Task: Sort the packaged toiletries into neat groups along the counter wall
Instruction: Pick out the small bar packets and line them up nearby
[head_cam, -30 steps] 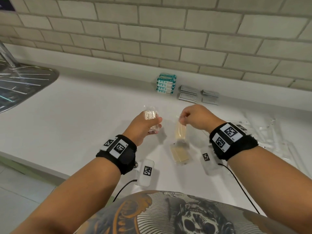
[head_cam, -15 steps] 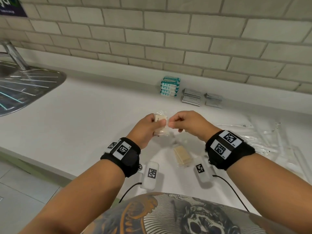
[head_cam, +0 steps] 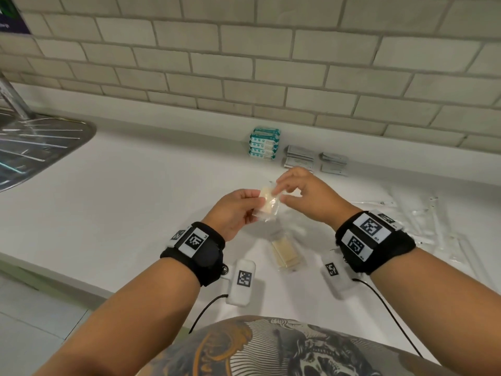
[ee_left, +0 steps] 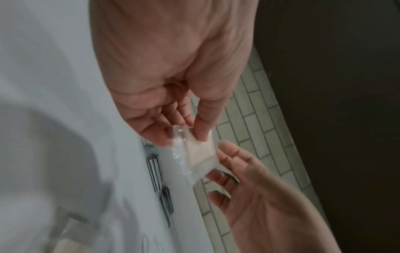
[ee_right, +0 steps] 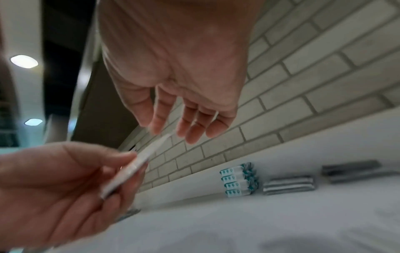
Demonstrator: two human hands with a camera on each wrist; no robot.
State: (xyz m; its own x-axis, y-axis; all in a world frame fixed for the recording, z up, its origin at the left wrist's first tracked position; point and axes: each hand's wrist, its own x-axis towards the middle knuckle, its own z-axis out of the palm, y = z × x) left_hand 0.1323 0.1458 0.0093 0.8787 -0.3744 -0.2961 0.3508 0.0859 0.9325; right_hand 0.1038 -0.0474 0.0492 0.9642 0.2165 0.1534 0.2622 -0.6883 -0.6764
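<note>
- L hand (head_cam: 235, 213) holds a small clear-wrapped soap packet (head_cam: 267, 206) above the white counter (head_cam: 130, 202); thumb on top, fingers curled under, pinching the packet's near end
- L wrist view: thumb (ee_left: 203, 119) presses on the packet (ee_left: 200, 152), fingers (ee_left: 164, 119) behind it, wrapper crinkled and see-thru
- R hand (head_cam: 306, 196) is at the packet's far edge w/ fingers loosely spread; fingertips touch or nearly touch the wrapper, can't tell which
- R wrist view: R fingers (ee_right: 190, 126) hang straight-ish, apart, holding nothing; packet (ee_right: 138, 162) seen edge-on, tilted, in the L hand (ee_right: 54, 184) just below them
- A 2nd clear packet w/ a pale yellow bar (head_cam: 286, 252) lies flat on the counter between the 2 wrists, near the front edge
- By the wall: a stack of teal-and-white packs (head_cam: 264, 143), looks like 4 or 5 high; just R of it 2 low stacks of grey sachets (head_cam: 299, 156) and (head_cam: 333, 164), near each other, not touching
- Long clear-wrapped items (head_cam: 423, 221) lie scattered on the counter at the far R, contents too faint to tell
- Steel sink drainer (head_cam: 32, 147) at the L edge, well apart from the packs
- Tiled wall (head_cam: 271, 63) behind; both wrists wear black bands w/ printed markers
</note>
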